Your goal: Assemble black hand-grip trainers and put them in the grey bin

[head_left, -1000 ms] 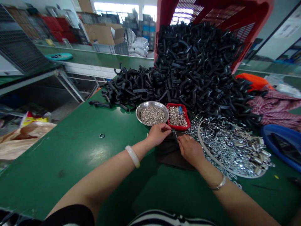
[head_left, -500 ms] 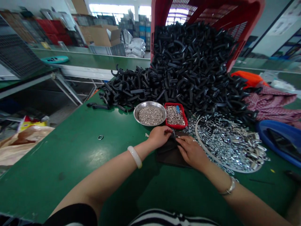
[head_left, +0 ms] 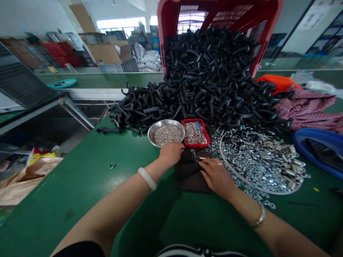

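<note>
You have 1 black piece (head_left: pixel 189 168) in work on the dark pad (head_left: pixel 193 185), with a small metal fitting (head_left: pixel 203 157) at its upper end. I judge that piece to be partway along: metal and black part are together, but whether they are fastened is too small to tell.

Your right hand (head_left: pixel 218 177) has its fingertips against the fitting; I can't tell whether they pinch it or only rest there. Your left hand (head_left: pixel 171 154) is apart from the piece, fingers curled beside the near rim of the steel bowl (head_left: pixel 150 135). Its fingertips are hidden, so I can't say whether it holds anything.

Much appears left. The black heap (head_left: pixel 209 82) fills the red crate (head_left: pixel 268 21) and spills onto the green table (head_left: pixel 80 192); no metal can be made out on those pieces, and no separate finished batch can be told from them. The bowl holds plenty of small metal bits, the red tray (head_left: pixel 197 145) is full of slender ones around a blue-handled tool (head_left: pixel 198 125), and the metal pile (head_left: pixel 257 164) on your right is large. 1 loose ring (head_left: pixel 112 165) lies off to your left.
</note>
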{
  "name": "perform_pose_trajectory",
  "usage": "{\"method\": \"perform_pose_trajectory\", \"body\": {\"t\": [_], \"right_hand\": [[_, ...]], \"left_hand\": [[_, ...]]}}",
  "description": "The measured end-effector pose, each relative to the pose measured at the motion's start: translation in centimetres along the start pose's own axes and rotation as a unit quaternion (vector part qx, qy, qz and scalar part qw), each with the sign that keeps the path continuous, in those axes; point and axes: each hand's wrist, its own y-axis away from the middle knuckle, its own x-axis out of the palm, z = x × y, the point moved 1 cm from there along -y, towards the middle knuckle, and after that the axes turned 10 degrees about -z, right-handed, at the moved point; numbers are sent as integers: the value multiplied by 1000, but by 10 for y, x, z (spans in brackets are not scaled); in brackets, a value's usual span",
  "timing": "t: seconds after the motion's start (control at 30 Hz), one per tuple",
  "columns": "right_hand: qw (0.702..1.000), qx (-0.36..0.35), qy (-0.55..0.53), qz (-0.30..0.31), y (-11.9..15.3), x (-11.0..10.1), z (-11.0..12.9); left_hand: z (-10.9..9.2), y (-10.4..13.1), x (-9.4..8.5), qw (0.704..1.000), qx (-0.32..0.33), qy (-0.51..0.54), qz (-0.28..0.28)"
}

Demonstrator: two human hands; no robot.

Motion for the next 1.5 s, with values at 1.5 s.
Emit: {"method": "perform_pose_trajectory", "body": {"t": [1.5], "right_hand": [[999,-5,-13,39,5,3,-19]], "left_hand": [[26,23,29,996,-52,-73,7]]}}
